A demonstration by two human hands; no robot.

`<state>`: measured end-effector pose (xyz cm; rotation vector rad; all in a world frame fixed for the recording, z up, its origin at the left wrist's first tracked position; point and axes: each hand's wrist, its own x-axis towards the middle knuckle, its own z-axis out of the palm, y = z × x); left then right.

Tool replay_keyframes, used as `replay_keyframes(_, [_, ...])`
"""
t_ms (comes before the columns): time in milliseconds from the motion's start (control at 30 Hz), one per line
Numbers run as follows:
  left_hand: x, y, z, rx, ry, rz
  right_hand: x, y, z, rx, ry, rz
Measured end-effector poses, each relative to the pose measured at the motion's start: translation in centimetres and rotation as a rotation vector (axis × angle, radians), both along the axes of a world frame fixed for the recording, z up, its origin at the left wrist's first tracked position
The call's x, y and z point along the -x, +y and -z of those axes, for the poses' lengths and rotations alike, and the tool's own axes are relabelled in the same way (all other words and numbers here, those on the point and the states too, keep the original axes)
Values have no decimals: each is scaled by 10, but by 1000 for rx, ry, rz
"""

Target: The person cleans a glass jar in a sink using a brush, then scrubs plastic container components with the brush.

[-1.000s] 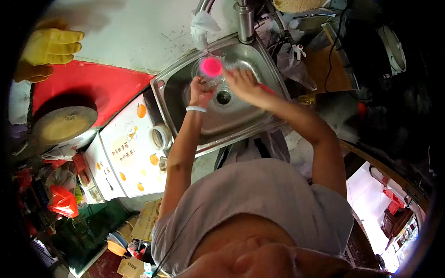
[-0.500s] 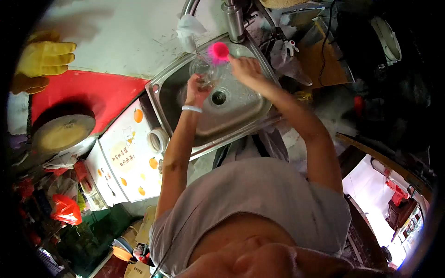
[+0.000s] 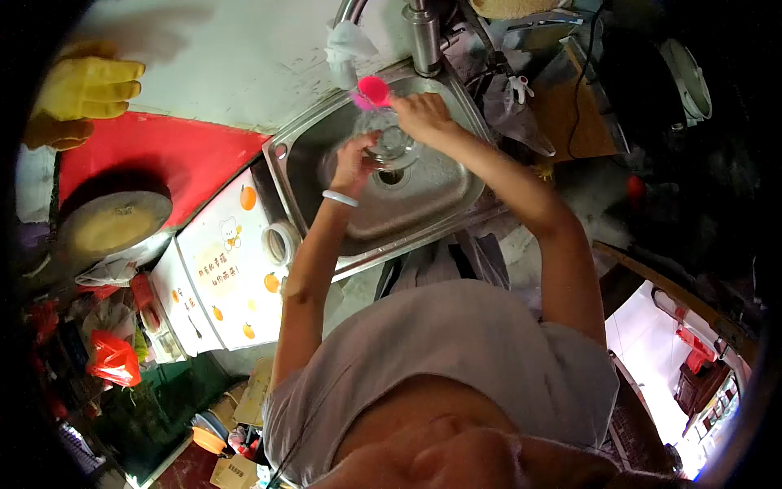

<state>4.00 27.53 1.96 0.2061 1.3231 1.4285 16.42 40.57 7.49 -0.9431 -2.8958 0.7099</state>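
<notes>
My left hand (image 3: 355, 160) is closed around a clear glass vessel (image 3: 394, 148), holding it tilted above the drain of the steel sink (image 3: 366, 220). Its exact shape is hard to make out. In my right hand (image 3: 422, 116) is a bright pink scrubbing brush (image 3: 374, 91), gripped at its near end, with its head just above the vessel's far side. Over them curves a metal tap (image 3: 349, 11) whose spout is wrapped in white cloth (image 3: 349, 42).
Left of the sink stand a white cover with orange prints (image 3: 220, 269), a white ring-shaped container (image 3: 281, 244) and a round wooden board (image 3: 114, 232). Yellow rubber gloves (image 3: 85, 90) hang at the far left. A clear plastic bag (image 3: 517, 122) lies right of the sink.
The glass vessel has turned and shifted right, so its round end now shows over the drain. The pink brush has moved slightly left, and my right hand with it relative to the sink.
</notes>
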Motion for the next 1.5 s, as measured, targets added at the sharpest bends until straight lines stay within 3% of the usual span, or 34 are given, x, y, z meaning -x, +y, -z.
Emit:
replay_keyframes(33, [-9, 0, -2, -63, 28, 28, 3, -14, -1, 1, 19, -21])
replay_keyframes(100, [-17, 1, -1, -59, 37, 36, -3, -45, 15, -258, 219, -173])
replay_keyframes(133, [-19, 5, 8, -106, 122, -14, -9, -43, -2, -88, 140, -200])
replay_keyframes(233, [-25, 4, -5, -29, 170, -40, -17, -8, -1, -136, 127, -72])
replay_keyframes(333, [-12, 7, 8, -53, 667, -151, -39, 16, -9, -142, 14, -34])
replay_keyframes(367, [-10, 6, 12, -53, 662, -162, -36, 11, -7, -145, 10, -44])
replay_keyframes(433, [-13, 5, -12, 225, 1174, 85, -27, -15, -15, -113, -54, -110])
replay_keyframes(500, [-6, 2, 2, 240, 1218, 193, -28, -32, -9, -185, 27, -173])
replay_keyframes(633, [-11, -4, -8, 227, 1276, 1, -35, -3, 22, -145, -15, -89])
replay_keyframes(700, [-7, -5, -9, 187, 1396, 24, -39, -12, 34, -335, 200, -36])
replay_keyframes(733, [-6, -7, -5, 190, 1388, 27, -26, -23, -16, 68, -106, -97])
replay_keyframes(767, [-1, -5, 0, 151, 1381, 103, -23, -30, -13, 67, -107, -97])
replay_keyframes(833, [2, -9, -2, 117, 1379, 198, -17, -44, -10, -256, 201, -117])
replay_keyframes(900, [-1, -10, -4, 151, 1204, -16, -25, -16, -6, -58, 15, -66])
replay_keyframes(1067, [7, -15, 14, -55, 1079, -182, -53, -24, 42, 304, -28, 203])
replay_keyframes(1133, [5, -16, 6, -13, 520, -332, -61, -48, 79, 335, 129, 213])
replay_keyframes(1167, [7, -14, 5, -15, 521, -329, -62, -54, 90, 366, 283, 222])
replay_keyframes(1233, [11, -13, 6, -52, 410, -353, -53, -51, 75, 413, 249, 262])
replay_keyframes(1300, [21, -14, 10, -50, 513, -306, -43, -36, 48, 355, 202, 286])
replay_keyframes(1400, [28, -13, 32, -105, 670, -151, -17, -22, 39, 48, 503, 195])
replay_keyframes(1467, [26, -9, 42, -154, 978, -78, -1, -18, -8, 63, 232, -55])
replay_keyframes(1500, [20, -7, 31, -162, 978, -70, 1, -18, -3, 59, 233, -46])
